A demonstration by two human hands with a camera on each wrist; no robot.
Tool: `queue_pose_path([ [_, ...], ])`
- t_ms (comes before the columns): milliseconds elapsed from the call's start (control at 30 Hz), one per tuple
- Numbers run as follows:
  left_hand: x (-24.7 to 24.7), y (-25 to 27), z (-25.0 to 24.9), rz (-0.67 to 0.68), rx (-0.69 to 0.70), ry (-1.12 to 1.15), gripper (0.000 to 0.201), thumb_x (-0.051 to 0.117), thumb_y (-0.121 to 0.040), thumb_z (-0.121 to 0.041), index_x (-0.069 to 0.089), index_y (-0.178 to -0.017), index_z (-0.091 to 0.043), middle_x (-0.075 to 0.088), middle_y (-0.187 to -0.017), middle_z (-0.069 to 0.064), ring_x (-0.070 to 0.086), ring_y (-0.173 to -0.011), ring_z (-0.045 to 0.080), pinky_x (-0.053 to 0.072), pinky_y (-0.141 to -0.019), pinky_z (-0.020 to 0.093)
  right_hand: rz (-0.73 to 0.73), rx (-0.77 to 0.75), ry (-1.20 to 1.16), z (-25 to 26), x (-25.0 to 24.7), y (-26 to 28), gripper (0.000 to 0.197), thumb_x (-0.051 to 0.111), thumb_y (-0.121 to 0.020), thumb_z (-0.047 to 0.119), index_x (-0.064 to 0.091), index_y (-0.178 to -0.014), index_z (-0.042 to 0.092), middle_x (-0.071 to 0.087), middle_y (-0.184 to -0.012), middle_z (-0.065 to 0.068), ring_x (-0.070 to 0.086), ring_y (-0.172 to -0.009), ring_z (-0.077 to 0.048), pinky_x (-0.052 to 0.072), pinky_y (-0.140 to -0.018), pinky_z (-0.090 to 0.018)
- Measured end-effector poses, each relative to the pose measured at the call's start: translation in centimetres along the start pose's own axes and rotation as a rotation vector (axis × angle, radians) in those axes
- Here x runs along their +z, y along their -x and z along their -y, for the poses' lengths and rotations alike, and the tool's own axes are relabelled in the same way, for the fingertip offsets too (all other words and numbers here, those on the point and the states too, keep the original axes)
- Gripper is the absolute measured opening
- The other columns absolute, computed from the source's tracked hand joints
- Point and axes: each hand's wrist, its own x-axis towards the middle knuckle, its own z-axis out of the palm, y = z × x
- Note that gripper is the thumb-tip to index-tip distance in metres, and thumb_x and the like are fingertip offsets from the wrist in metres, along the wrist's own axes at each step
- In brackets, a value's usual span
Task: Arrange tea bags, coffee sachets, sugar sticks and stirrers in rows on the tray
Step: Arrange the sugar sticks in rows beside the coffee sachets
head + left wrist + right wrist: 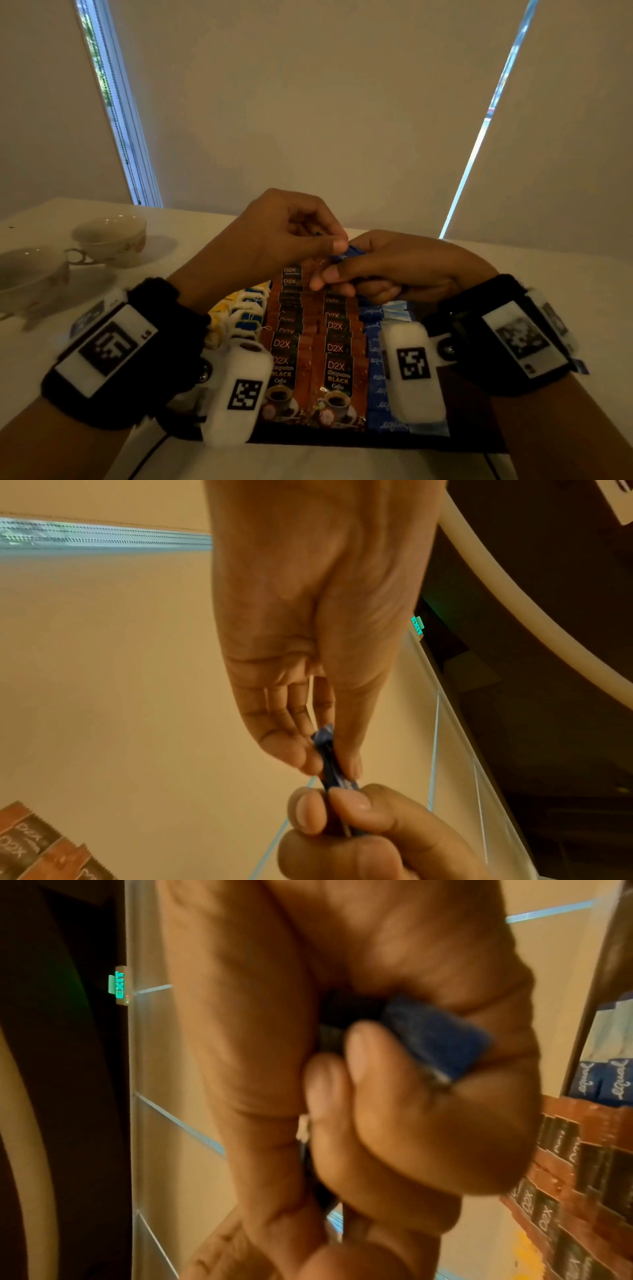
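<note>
Both hands meet above the far end of the dark tray [376, 442]. My left hand [330, 241] pinches the end of a blue sugar stick [352, 254] between thumb and fingertips; in the left wrist view the left hand [334, 769] grips the blue stick [328, 750] edge-on. My right hand [342, 274] is curled round a small bundle of blue sticks [438, 1039], held by the right hand [394, 1056] in the fist. On the tray lie rows of tea bags [246, 315], D2X coffee sachets [337, 363] and blue sugar sticks [376, 342]. No stirrers show.
Two white teacups [109, 240] [30, 274] stand on the white table to the left of the tray. Window blinds hang behind the table. My wrist bands hide parts of the tray's near corners.
</note>
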Motion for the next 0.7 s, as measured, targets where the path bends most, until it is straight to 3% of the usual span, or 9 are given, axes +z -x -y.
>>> queue_pose_path([
  [100,-0.2,-0.2,0.8,-0.011,-0.039,0.022,0.008,0.071,-0.078,-0.007,0.070,-0.085,-0.011,0.069,-0.073,0.011,0.066,-0.064,0.016,0.053,-0.060,0.018,-0.060,-0.011,-0.062,-0.2,-0.5,0.2,0.015,0.055,-0.086,0.018,0.069,-0.083,0.013,0.057,-0.069,-0.002,0.027,-0.038,-0.002,0.019,-0.036,-0.013],
  [167,-0.5,-0.3,1.2,-0.053,-0.072,0.051,0.009,0.069,-0.080,-0.004,0.070,-0.085,-0.011,0.068,-0.068,0.006,0.066,-0.061,0.013,0.053,-0.057,0.018,-0.160,-0.013,-0.063,-0.2,-0.9,0.5,0.014,0.056,-0.085,0.022,0.068,-0.085,0.014,0.062,-0.073,-0.002,0.029,-0.040,-0.003,0.021,-0.037,-0.012],
  [267,-0.8,-0.4,1.6,-0.097,-0.123,0.096,0.008,0.068,-0.082,-0.003,0.069,-0.086,-0.009,0.069,-0.069,0.007,0.067,-0.062,0.012,0.055,-0.057,0.019,-0.337,-0.034,-0.031,-0.1,-1.3,1.1,0.014,0.053,-0.091,0.018,0.062,-0.089,0.008,0.060,-0.053,0.005,0.031,-0.036,-0.002,0.022,-0.037,-0.011],
  [333,-0.9,-0.3,1.7,-0.118,-0.143,0.115,0.007,0.067,-0.082,-0.005,0.068,-0.088,-0.009,0.070,-0.075,0.011,0.068,-0.065,0.013,0.056,-0.059,0.020,-0.421,-0.039,-0.008,0.0,-1.4,1.3,0.011,0.057,-0.089,0.015,0.062,-0.086,0.006,0.057,-0.044,0.008,0.031,-0.035,-0.002,0.022,-0.036,-0.010],
  [433,-1.0,-0.2,1.8,-0.123,-0.154,0.101,0.006,0.066,-0.084,-0.008,0.068,-0.090,-0.010,0.071,-0.080,0.011,0.069,-0.072,0.014,0.058,-0.062,0.021,-0.538,-0.047,-0.028,-0.1,-1.5,1.1,0.016,0.067,-0.078,0.015,0.064,-0.088,0.004,0.062,-0.050,0.006,0.034,-0.036,-0.002,0.025,-0.035,-0.009],
  [533,-0.9,-0.2,1.7,-0.097,-0.170,0.102,0.007,0.066,-0.085,-0.007,0.068,-0.091,-0.009,0.071,-0.080,0.013,0.069,-0.072,0.013,0.057,-0.061,0.020,-0.611,-0.078,-0.087,-0.1,-1.4,1.2,0.024,0.069,-0.076,0.012,0.063,-0.093,-0.001,0.066,-0.064,-0.004,0.038,-0.034,-0.002,0.030,-0.033,-0.009],
  [700,-0.2,-0.1,1.3,-0.024,-0.179,0.161,0.009,0.068,-0.081,-0.006,0.068,-0.090,-0.005,0.069,-0.067,0.004,0.067,-0.062,0.012,0.055,-0.058,0.019,-0.624,-0.118,0.021,0.2,-0.6,0.8,0.015,0.071,-0.077,0.014,0.061,-0.077,0.003,0.050,-0.036,0.006,0.036,-0.030,-0.001,0.030,-0.034,-0.008],
])
